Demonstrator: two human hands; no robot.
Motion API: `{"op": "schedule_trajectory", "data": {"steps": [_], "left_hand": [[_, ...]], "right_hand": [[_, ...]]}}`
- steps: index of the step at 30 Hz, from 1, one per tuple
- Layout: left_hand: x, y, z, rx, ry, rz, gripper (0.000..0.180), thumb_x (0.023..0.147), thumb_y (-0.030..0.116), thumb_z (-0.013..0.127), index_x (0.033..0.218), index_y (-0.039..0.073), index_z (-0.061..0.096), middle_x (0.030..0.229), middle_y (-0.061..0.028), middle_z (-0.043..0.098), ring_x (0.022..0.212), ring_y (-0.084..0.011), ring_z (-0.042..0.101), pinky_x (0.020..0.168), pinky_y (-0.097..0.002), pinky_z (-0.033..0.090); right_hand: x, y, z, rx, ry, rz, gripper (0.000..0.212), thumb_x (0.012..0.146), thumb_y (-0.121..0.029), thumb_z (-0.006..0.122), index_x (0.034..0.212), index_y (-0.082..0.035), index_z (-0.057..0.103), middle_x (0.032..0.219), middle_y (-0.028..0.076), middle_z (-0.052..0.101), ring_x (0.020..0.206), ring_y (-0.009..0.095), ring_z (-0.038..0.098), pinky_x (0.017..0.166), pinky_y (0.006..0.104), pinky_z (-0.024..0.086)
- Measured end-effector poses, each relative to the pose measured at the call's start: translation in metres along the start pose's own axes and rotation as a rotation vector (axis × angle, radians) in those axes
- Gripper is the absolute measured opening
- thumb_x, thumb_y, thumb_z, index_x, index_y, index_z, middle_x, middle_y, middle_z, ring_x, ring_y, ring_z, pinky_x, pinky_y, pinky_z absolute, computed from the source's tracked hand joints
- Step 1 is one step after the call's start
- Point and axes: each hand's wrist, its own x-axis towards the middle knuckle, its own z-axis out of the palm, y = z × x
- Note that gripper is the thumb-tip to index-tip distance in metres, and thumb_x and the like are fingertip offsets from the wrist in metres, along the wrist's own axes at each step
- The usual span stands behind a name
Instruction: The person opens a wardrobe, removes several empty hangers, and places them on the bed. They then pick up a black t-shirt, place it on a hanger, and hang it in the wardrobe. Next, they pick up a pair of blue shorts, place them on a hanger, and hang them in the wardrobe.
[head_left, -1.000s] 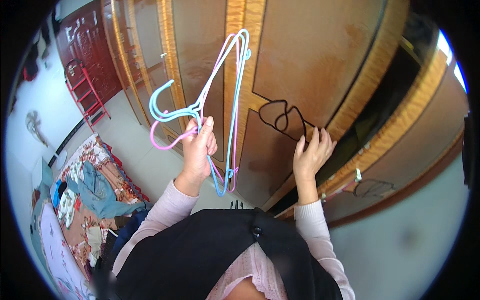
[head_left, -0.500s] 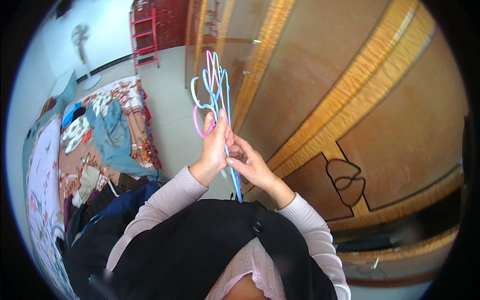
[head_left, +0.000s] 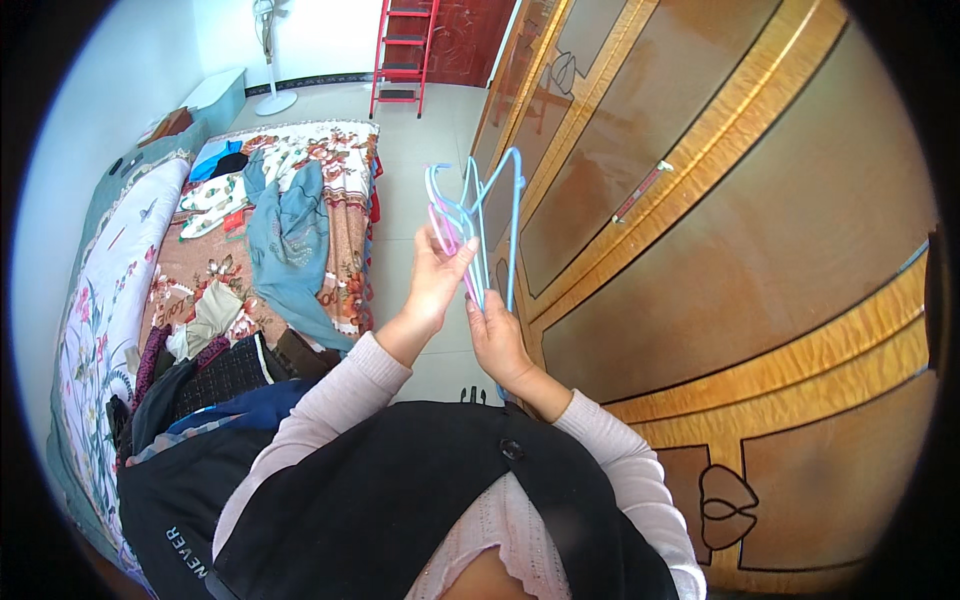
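Observation:
Up in front of my chest is a small bunch of plastic hangers, light blue (head_left: 516, 210) and pink (head_left: 447, 234). My left hand (head_left: 437, 285) pinches them just below their hooks, thumb on top. Lower down the bunch, my right hand (head_left: 500, 345) is closed on the hangers' long sides, its thumb pointing up along them. One blue hanger stands out to the right, apart from the others. The lower ends are partly hidden behind my right hand and wrist.
On my right runs a brown wooden wardrobe (head_left: 600, 220) with closed doors. A bed (head_left: 345, 205) on my left bears a teal garment (head_left: 290, 240) and a heap of dark clothes (head_left: 215, 380). Farther off stand a red stepladder (head_left: 403, 70) and a white fan (head_left: 272, 102).
My view has turned, so the bed and ladder show further right. The hangers have fanned apart, one blue one swinging right. My right hand has moved away from my left.

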Motion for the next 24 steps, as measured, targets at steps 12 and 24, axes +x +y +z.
{"op": "schedule_trajectory", "data": {"steps": [12,24], "left_hand": [[0.111,-0.026,0.050,0.077,-0.325,0.258,0.036,0.099,0.020,0.056,0.131,0.004,0.055,0.126,-0.0054,0.060,0.119,-0.0130,0.050,0.098,-0.0297,0.040],[0.175,-0.040,0.152,0.253,-0.605,0.149,0.021,0.097,0.020,0.060,0.101,0.002,0.070,0.066,0.0069,0.050,0.060,-0.0025,0.043,0.055,-0.0193,0.035]], "right_hand": [[0.092,0.087,-0.043,0.189,-0.207,0.061,0.016,0.101,-0.015,0.045,0.107,-0.002,0.053,0.074,0.007,0.059,0.061,0.017,0.058,0.059,0.0316,0.048],[0.143,0.155,-0.117,-0.064,0.422,-0.145,0.025,0.088,-0.008,0.062,0.112,0.001,0.059,0.104,0.017,0.060,0.089,0.031,0.061,0.079,0.0387,0.049]]}}
